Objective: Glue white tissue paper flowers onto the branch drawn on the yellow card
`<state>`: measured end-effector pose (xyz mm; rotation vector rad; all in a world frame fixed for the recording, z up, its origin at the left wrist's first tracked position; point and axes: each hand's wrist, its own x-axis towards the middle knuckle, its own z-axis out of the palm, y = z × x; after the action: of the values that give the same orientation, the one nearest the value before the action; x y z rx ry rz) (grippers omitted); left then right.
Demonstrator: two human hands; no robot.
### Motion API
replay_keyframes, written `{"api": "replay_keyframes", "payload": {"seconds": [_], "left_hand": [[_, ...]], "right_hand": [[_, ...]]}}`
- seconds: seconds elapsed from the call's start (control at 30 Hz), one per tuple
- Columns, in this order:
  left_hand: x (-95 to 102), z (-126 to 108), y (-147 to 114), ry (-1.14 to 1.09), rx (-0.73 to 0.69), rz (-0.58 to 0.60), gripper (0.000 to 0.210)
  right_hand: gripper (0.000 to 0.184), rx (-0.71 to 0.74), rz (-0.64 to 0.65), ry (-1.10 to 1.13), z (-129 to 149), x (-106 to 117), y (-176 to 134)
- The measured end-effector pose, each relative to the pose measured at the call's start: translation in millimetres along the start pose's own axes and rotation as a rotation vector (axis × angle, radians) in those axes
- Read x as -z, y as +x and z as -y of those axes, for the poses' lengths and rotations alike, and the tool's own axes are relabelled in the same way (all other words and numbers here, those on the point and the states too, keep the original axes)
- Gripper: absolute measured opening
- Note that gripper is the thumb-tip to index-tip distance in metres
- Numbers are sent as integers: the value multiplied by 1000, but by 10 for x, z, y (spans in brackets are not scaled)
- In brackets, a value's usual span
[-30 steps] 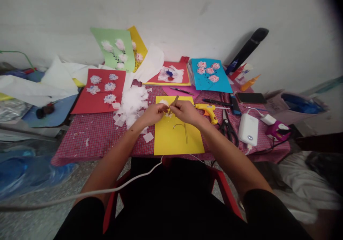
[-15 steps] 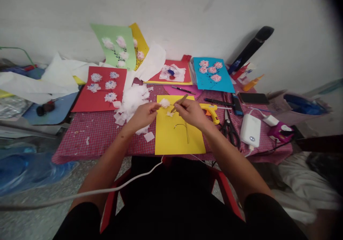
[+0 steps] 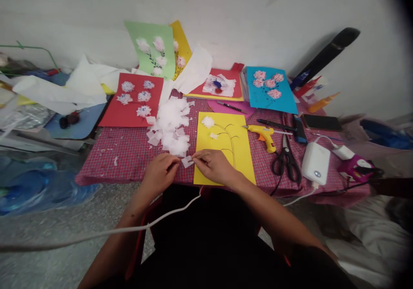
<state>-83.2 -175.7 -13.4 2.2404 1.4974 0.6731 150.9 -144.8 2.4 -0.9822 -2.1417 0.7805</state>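
Observation:
A small white tissue paper square (image 3: 187, 162) is between my two hands, low over the table's front. My left hand (image 3: 161, 170) is closed, its thumb and fingertips pinched at the square's left corner. My right hand (image 3: 214, 165) is shut on slim brown tweezers (image 3: 191, 161), mostly hidden by the fingers, whose tip meets the square. Under my right hand lies a yellow sheet (image 3: 206, 146) with a drawn branch, a fluffy white paper flower (image 3: 208, 121) at its upper left and a small white paper piece (image 3: 213, 136) below that.
A pile of white paper squares (image 3: 172, 121) lies left of the yellow sheet. To the right are a yellow glue gun (image 3: 263, 135), black-handled scissors (image 3: 286, 162) and a white power bank (image 3: 316, 162). Flower cards, red (image 3: 132, 104), green (image 3: 151, 43) and blue (image 3: 271, 93), stand behind.
Both hands have come down from the flower on the yellow sheet toward the table's front edge. A paper square is now between them. The view has shifted slightly.

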Motion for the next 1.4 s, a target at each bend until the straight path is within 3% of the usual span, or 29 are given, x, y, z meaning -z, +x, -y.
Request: {"api": "replay_keyframes", "payload": {"seconds": [0.17,0.37,0.47,0.63,0.9,1.03,1.13,1.3,1.4], "left_hand": [[-27,-7,-94,-11,36,-83,17],[-60,-74,-42,-32,94,-37,31],[-59,-155,-12,-15,80,4,22],[-67,-258,16,152,34,45,19],[-144,-316,162,232,74,97,10],[-108,-296,216,129,71,132,13],[-78,-297,215,-15,129,94,10],[-83,-377,209,-537,389,2,13],[-123,-433,227,-804,476,-26,16]], "right_hand": [[22,-106,-74,165,36,56,-10],[22,-285,-184,434,17,137,-94],[22,-307,-203,437,-14,139,-128],[22,-247,-128,343,-8,125,-145],[22,-258,-203,355,-46,164,-278],[23,-274,-229,379,-61,184,-365],[23,-281,-271,427,-16,198,-400],[21,-252,-336,458,96,187,-435],[19,-215,-351,422,115,161,-437]]}}
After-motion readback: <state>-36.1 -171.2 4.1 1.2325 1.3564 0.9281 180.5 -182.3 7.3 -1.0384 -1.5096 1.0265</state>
